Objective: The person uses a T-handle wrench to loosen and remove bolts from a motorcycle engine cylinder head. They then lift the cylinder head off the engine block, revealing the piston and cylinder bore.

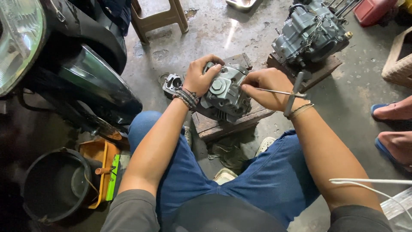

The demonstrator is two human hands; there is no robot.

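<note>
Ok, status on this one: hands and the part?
Left hand grips grey engine part on wooden block. Right hand holds T-handle tool at it. Nothing obstructing.

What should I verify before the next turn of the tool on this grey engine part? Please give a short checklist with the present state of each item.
1. Left hand steadies the grey engine part: ok, it lies over the part's top left side.
2. Engine part rests on the wooden block: ok, though the contact underneath is hidden.
3. Right hand grips the T-handle tool: ok, fingers closed around its thin shaft.
4. Tool tip seated on a fastener: cannot tell, the hand hides the tip.
5. Second engine stands apart from the work: ok, behind on its own block.
6. Another person's feet near the right arm: not ok, they are close.
</note>
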